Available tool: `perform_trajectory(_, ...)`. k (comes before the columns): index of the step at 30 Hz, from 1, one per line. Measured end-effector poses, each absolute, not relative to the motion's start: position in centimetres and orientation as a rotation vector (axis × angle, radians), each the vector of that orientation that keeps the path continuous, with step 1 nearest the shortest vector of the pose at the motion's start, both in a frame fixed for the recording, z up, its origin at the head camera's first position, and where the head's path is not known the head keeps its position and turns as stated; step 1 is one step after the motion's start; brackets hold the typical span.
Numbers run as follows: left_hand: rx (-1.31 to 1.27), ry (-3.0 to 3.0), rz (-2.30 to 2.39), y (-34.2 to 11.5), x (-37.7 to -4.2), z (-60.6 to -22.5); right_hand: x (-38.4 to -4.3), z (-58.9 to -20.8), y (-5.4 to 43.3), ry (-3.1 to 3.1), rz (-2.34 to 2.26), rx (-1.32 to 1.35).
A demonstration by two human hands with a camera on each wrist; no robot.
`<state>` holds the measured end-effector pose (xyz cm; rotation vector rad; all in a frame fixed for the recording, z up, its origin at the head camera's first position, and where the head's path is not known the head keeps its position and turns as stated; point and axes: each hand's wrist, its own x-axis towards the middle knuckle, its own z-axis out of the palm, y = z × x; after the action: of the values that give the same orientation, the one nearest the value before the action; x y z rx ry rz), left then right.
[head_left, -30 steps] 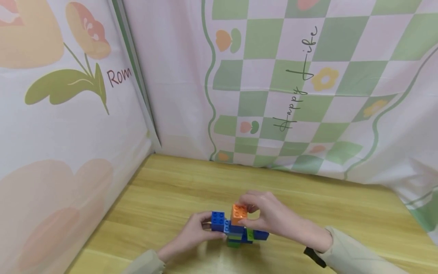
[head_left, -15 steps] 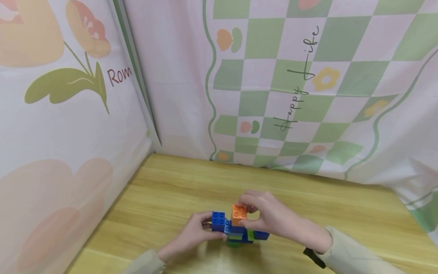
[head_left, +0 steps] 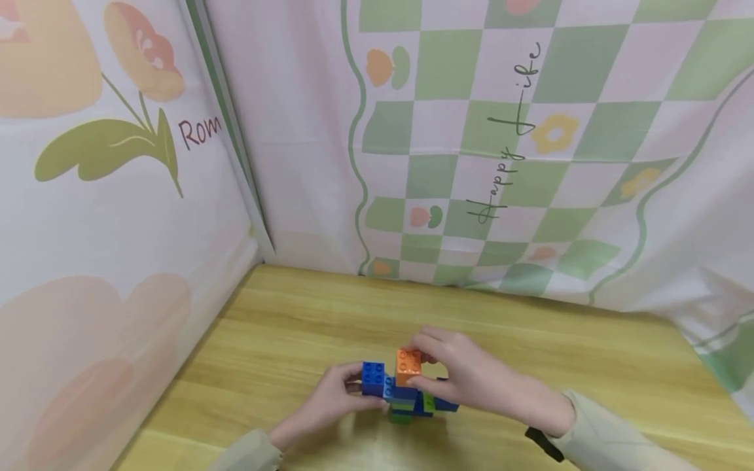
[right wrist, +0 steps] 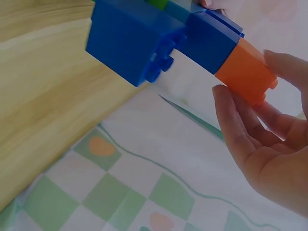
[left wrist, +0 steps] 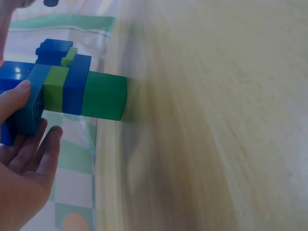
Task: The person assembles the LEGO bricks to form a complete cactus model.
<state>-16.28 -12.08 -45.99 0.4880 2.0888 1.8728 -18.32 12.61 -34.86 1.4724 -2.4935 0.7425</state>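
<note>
A model of toy building bricks stands on the wooden table, with a green brick at its base and blue and lime bricks above. On its left side sits a dark blue brick, which my left hand grips together with the lighter blue brick beside it. An orange brick tops the model, directly on a blue brick. Thumb and fingers of my right hand pinch that orange brick from the right. Another blue brick juts out on the right, partly behind my right hand in the head view.
The wooden table extends around the model. A white cloth with flower prints hangs at the left, and a green-and-white checked cloth at the back. A dark strap shows at the right sleeve.
The head view has shifted slightly. A little more of the blue brick on the right shows beside my right thumb. Both hands keep hold of the same bricks.
</note>
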Motion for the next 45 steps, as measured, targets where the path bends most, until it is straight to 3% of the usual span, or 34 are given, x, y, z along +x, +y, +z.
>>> perform_trajectory(13, 0.468, 2.059, 1.862, -12.2, -16.3, -46.1, -17.1, -37.6, 16.4, -2.467, 0.917, 1.206)
perform_trajectory(25, 0.477, 2.113, 1.858, -13.1, -16.2, -45.8, -16.3, -41.4, 18.9, -2.525, 0.961, 1.205)
perform_trajectory(45, 0.508, 2.218, 1.782, -12.0, -16.9, -45.7, -15.8, -42.2, 20.0, -2.584, 1.194, 1.094)
